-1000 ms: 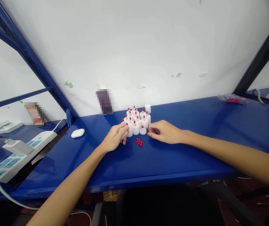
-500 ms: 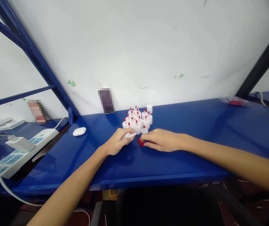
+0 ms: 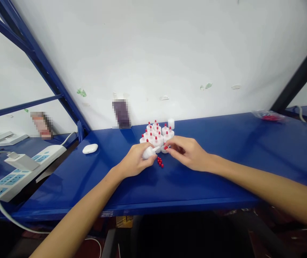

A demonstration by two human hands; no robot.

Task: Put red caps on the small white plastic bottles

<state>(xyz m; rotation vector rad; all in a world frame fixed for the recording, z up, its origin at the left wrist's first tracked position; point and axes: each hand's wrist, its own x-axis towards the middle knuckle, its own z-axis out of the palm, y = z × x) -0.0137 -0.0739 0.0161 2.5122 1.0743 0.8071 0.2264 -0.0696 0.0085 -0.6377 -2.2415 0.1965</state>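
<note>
A white bottle (image 3: 148,153) with a bare pointed nozzle is held tilted in my left hand (image 3: 137,160), its tip toward the right. My right hand (image 3: 187,152) pinches a small red cap (image 3: 165,147) between thumb and fingertips, just right of the nozzle. Below, between the hands, several loose red caps (image 3: 160,162) lie on the blue table (image 3: 196,186). Behind the hands stands a cluster of white bottles (image 3: 157,140) with red caps on their tips. My fingers partly hide the nearest ones.
A white cylinder (image 3: 171,124) stands behind the cluster. To the left lies a white earphone case (image 3: 90,148), with a power strip (image 3: 16,181) beyond the table's edge. A blurred dark object (image 3: 121,114) leans on the wall. A plastic bag (image 3: 268,115) lies at the back right.
My right hand has risen from the loose red caps with one cap in its fingertips. The bottle in my left hand is turned, with more of its body showing.
</note>
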